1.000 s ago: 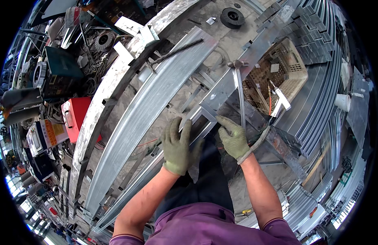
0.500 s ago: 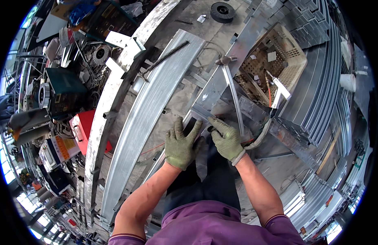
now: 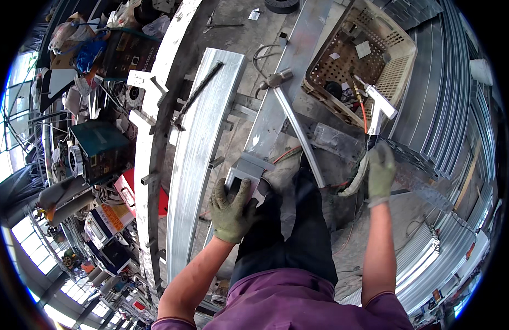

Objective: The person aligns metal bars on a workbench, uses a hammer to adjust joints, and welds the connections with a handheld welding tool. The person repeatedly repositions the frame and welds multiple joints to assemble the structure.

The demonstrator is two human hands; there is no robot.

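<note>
The hands are apart; the left hand (image 3: pixel 231 213) lies over a hollow metal piece (image 3: pixel 245 169) near the legs (image 3: pixel 306 214); the blurred right hand (image 3: pixel 380 171) is at the hose (image 3: pixel 353 184) of a white torch (image 3: pixel 382 102); whether either grips, I cannot tell.

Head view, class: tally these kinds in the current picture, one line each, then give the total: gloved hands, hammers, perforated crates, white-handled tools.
Gloved hands: 2 (left hand, right hand)
Hammer: 1
Perforated crate: 1
White-handled tool: 1
Total: 5
</note>
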